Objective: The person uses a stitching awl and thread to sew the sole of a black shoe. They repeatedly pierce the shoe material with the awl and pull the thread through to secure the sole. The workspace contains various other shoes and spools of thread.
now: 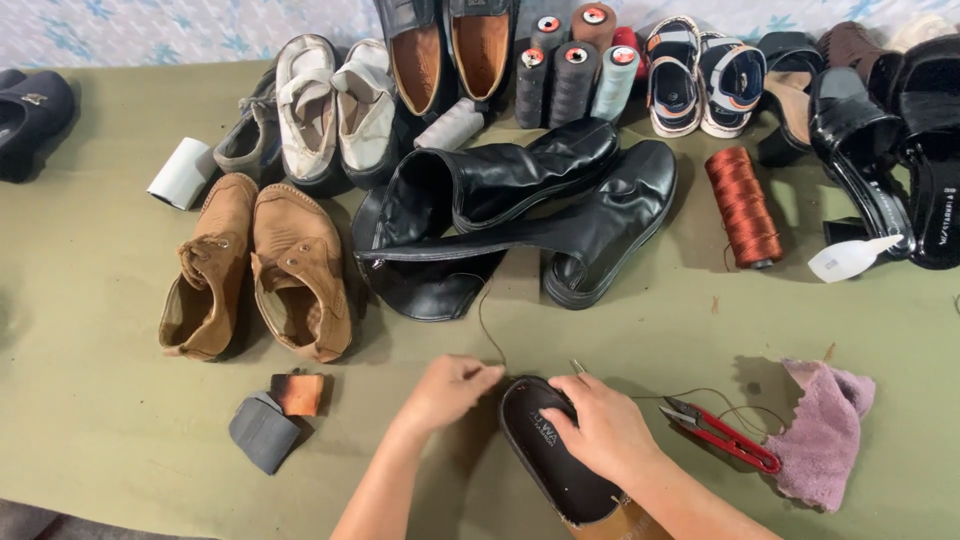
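Black leather slip-on shoe with a tan sole edge lies at six o'clock on the olive worktop, the right hand clasped over its upper. At its eleven o'clock, the left hand pinches a thin dark thread; red-handled thread snips lie at three o'clock

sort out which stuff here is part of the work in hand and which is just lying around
In hand:
left hand pinching a thin dark thread
right hand on a black slip-on shoe
red-handled thread snips

Lying about:
tan suede shoes
black leather boots
rust-red thread cone
pink cloth
upright thread spools
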